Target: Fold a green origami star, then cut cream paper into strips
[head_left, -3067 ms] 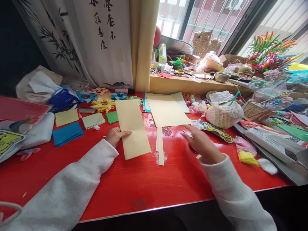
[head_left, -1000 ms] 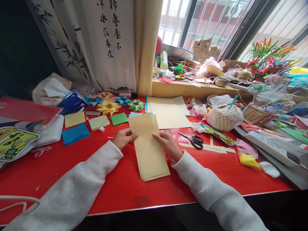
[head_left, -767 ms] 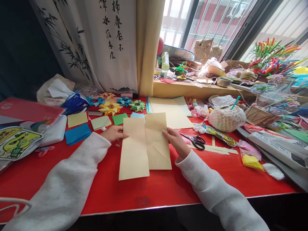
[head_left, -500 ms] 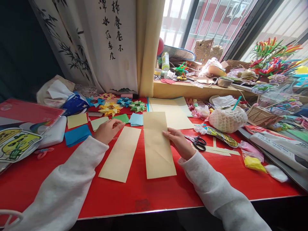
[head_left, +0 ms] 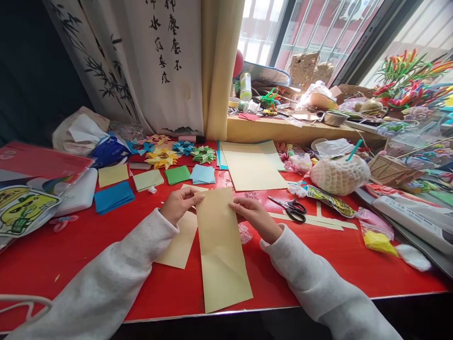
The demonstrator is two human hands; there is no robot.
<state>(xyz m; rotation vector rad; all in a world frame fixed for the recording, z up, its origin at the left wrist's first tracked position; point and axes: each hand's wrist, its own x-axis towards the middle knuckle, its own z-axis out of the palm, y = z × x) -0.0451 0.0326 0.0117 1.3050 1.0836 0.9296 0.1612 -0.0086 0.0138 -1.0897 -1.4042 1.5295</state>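
Observation:
A long cream strip of paper [head_left: 222, 255] is held up by its far end, sloping down toward me, with a faint crease across its lower half. My left hand [head_left: 180, 204] pinches its upper left corner. The upper right edge is between the thumb and fingers of my right hand [head_left: 256, 216]. Partly covered by the held strip and my left hand, a second cream strip [head_left: 179, 245] lies on the red table [head_left: 279, 278]. Black-handled scissors [head_left: 292, 208] rest to the right of my right hand.
Small stacks of blue [head_left: 115, 197], pale green [head_left: 148, 180], green [head_left: 177, 175] and light blue paper [head_left: 203, 174] lie at the left. Folded paper stars [head_left: 163, 157] sit behind them. Large cream sheets [head_left: 256, 167] are at the back; narrow offcuts [head_left: 318, 222] lie right, near a knitted-covered cup [head_left: 339, 174].
My left hand has moved right and now grips the strip that my right hand was holding alone. The strip has come closer to me and partly covers the other one.

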